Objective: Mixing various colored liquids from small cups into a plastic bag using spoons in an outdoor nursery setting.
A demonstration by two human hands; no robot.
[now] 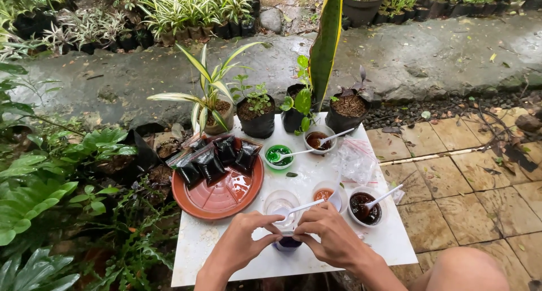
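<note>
You are sitting in a damp garden, at a small white table [226, 251] set on stone pavers with a wet concrete path and rows of potted plants beyond it. Your left hand [240, 243] and right hand [330, 237] meet at the table's near edge, both curled with fingertips pinched together on a small dark purple item [288, 243] between them; whether it is a cup or a bag you cannot tell, since your fingers cover most of it. Just beyond that item stands a clear cup [280, 202] with a white spoon [305, 207] in it. To the left of that cup sits a terracotta-coloured saucer [220, 198] carrying several small bags of dark liquid [217, 158]. To the cup's right are a cup of orange liquid [326, 193] and a cup of dark brown liquid [365, 208], and farther back a green cup [278, 155] and another brown cup [317, 139]. Black nursery bags with seedlings [258, 113] line the table's far edge.
</note>
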